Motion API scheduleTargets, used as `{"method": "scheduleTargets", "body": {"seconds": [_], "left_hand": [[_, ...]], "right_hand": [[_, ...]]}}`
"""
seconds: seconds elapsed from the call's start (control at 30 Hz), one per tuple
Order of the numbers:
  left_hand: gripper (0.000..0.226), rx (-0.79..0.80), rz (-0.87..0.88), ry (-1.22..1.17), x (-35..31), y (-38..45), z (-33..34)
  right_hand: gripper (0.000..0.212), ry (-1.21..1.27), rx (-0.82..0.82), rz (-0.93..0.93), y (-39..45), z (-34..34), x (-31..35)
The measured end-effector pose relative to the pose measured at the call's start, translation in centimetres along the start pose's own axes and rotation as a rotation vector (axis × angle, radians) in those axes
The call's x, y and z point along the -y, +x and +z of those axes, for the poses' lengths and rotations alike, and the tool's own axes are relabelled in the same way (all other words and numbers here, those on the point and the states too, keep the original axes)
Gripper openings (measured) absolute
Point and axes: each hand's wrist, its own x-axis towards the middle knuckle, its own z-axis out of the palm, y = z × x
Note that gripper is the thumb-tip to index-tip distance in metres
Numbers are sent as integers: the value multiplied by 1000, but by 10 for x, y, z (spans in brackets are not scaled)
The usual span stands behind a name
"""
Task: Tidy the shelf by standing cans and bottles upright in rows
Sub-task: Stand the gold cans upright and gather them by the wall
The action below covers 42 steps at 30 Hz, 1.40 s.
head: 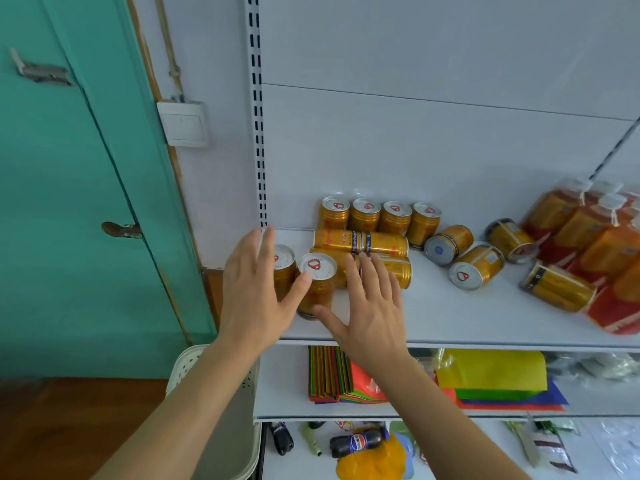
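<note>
Golden cans lie and stand on the white shelf [450, 320]. Several stand upright in a back row [381, 216]. Two upright cans [317, 282] stand at the front left, with my left hand [258, 289] spread open beside them, thumb touching the nearer can. Two cans lie flat on their sides [360, 242] behind my right hand [367, 306], which hovers open, fingers over the lower lying can. More cans lie tipped to the right [478, 266]. Orange bottles [595, 233] lean at the far right.
A slotted shelf upright [258, 133] marks the left end. Below are coloured paper stacks [346, 375], a yellow bag [491, 370] and a dark cola bottle [356, 441] lying down. A pale perforated basket [214, 403] stands under my left forearm. A green door [69, 202] is left.
</note>
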Motion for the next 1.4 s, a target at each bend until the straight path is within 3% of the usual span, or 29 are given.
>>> {"method": "scheduleTargets", "body": {"seconds": [0.33, 0.8, 1.1, 1.4], "left_hand": [[82, 97, 282, 64, -114, -17, 44], [77, 227, 430, -115, -370, -62, 187], [73, 343, 632, -252, -494, -55, 275], [82, 383, 525, -125, -566, 3, 353]], "right_hand": [[89, -93, -16, 82, -45, -56, -90], [89, -241, -25, 286, -152, -167, -360], [90, -287, 3, 465, -176, -196, -490], [89, -294, 44, 486, -136, -206, -585]]}}
